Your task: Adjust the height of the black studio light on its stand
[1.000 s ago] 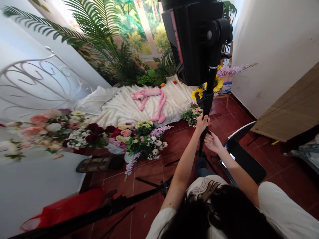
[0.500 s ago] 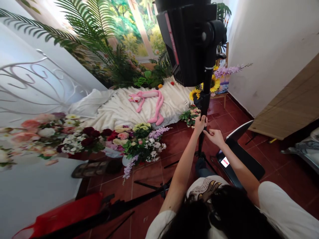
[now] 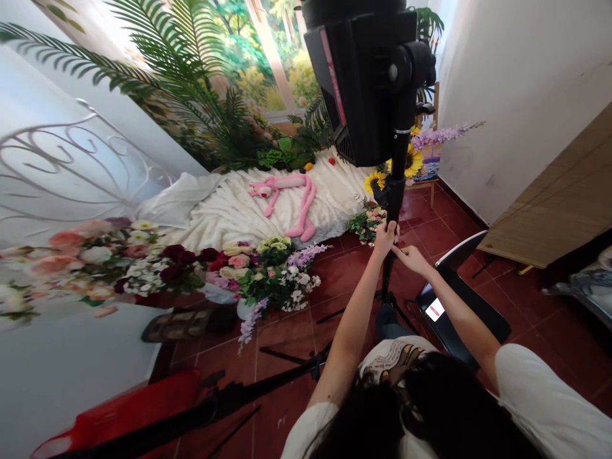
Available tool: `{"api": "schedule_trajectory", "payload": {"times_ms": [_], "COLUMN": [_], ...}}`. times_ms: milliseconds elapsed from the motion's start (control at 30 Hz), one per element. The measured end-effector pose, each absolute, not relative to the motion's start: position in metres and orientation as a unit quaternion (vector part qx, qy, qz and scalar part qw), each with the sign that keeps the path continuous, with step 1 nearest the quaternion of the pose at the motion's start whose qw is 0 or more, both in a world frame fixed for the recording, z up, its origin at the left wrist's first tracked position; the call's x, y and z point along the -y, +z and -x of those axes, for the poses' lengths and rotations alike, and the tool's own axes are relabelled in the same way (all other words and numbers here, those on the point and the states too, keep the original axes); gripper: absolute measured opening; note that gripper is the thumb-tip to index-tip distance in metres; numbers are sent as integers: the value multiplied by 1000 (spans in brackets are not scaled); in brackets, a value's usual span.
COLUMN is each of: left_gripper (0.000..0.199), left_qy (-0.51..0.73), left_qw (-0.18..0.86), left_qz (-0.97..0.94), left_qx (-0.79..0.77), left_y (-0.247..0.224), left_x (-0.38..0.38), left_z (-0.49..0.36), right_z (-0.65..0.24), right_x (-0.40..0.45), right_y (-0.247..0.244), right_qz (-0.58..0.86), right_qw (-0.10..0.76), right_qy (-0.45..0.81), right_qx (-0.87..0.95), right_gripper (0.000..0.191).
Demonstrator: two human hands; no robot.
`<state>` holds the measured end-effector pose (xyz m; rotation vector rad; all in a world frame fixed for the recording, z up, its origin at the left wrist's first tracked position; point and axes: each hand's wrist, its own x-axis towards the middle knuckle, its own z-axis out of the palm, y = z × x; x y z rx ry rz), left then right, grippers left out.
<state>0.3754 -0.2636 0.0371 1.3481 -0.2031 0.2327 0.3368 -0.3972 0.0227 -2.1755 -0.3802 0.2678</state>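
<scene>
A long-limbed pink plush toy [image 3: 302,205] lies on its side on a rumpled cream blanket [image 3: 229,207]. Behind the blanket are green palm fronds [image 3: 176,70] and a bright garden-scene backdrop [image 3: 268,70]. To the left stands a curly white metal frame [image 3: 79,153], with peach, white and dark red flowers [image 3: 176,255] in front of it. Yellow sunflowers [image 3: 414,160] are at the far end, close to a small painting [image 3: 431,160] on a wooden easel [image 3: 436,115]. A black chair [image 3: 471,315] rests on red floor tiles [image 3: 282,408], and a red bag [image 3: 138,408] is at the lower left.
</scene>
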Motion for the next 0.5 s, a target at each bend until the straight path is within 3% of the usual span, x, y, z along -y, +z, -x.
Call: {"api": "schedule_trajectory", "payload": {"times_ms": [200,500], "left_gripper": [89,67], "left_qy": [106,199], "left_qw": [771,746], "left_qz": [-622,-636], "left_qx": [86,15], "left_y": [35,16], "left_x": [264,263], "left_z": [-375,-354], "right_z": [-337,-340], "right_x": [397,402], "right_y": [8,4], "right_qz": [777,730], "right_qw": [566,608], "right_qy": [222,279], "right_qx": [160,139], "right_gripper": [81,81]}}
